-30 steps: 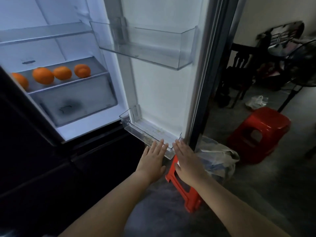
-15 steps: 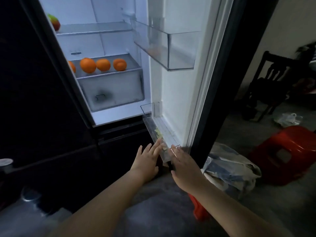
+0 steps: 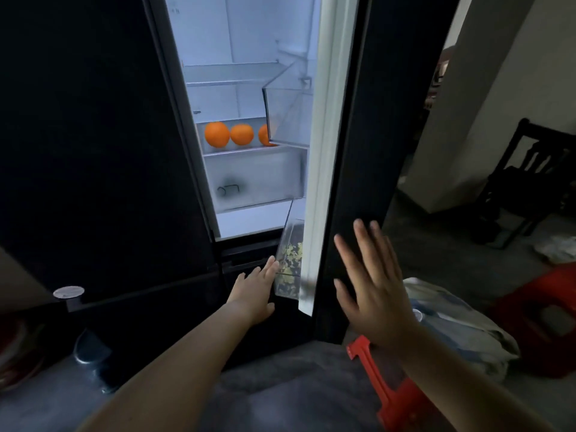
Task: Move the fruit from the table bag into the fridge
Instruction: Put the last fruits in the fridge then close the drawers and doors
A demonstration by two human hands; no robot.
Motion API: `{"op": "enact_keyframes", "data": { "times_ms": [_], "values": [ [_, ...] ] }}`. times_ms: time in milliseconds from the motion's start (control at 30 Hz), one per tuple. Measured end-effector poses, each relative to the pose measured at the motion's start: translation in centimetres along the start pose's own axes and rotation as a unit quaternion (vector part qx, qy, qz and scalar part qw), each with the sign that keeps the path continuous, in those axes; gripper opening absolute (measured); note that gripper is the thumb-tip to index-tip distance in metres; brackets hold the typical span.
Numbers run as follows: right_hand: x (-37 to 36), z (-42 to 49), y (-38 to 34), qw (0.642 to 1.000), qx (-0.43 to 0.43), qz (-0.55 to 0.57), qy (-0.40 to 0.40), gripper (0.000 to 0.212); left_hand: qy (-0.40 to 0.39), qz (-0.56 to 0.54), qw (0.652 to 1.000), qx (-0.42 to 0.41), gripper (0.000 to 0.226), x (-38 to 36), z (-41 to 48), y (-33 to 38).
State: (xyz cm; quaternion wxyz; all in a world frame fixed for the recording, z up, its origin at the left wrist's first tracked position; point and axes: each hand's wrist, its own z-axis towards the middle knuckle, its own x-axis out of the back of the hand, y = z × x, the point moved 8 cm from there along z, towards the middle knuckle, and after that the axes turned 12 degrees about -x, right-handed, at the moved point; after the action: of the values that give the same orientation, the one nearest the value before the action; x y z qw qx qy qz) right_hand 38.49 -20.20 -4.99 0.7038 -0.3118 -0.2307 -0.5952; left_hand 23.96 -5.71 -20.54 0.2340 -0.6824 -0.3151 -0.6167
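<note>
While three oranges sit in a row running 9 to 3 o'clock on the fridge shelf, the lower door bin holds yellowish bits. The left hand touches the bin with straight fingers. At its 3 o'clock, the right hand is splayed open before the door.

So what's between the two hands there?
Between the left hand and right hand: the fridge door's edge and its clear lower bin, in the head view.

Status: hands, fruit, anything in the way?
Left hand open, touching lower door bin. Right hand open at fridge door. Three oranges shelved. Left hand in door gap.
</note>
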Motion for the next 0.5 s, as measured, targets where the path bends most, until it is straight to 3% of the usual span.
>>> {"op": "enact_keyframes", "data": {
  "times_ms": [167,300,400,500],
  "values": [
    [-2.1,3.2,-3.0,0.995,0.026,-0.097,0.008,0.066,-0.011,-0.013,1.000,-0.012,0.094,0.2,0.0,-2.9],
    [-3.1,3.7,-4.3,0.994,0.032,-0.107,0.013,0.064,-0.007,-0.068,0.997,-0.024,0.094,0.1,-0.6,-4.1],
    [-3.8,4.3,-5.5,0.992,0.058,-0.107,0.003,0.060,0.094,-0.083,0.991,-0.040,0.090,3.9,-1.4,-4.8],
    [-4.7,5.0,-7.0,0.993,0.084,-0.088,0.006,0.061,0.280,-0.033,0.955,-0.096,0.082,13.2,-3.1,-4.7]
  ]
}}
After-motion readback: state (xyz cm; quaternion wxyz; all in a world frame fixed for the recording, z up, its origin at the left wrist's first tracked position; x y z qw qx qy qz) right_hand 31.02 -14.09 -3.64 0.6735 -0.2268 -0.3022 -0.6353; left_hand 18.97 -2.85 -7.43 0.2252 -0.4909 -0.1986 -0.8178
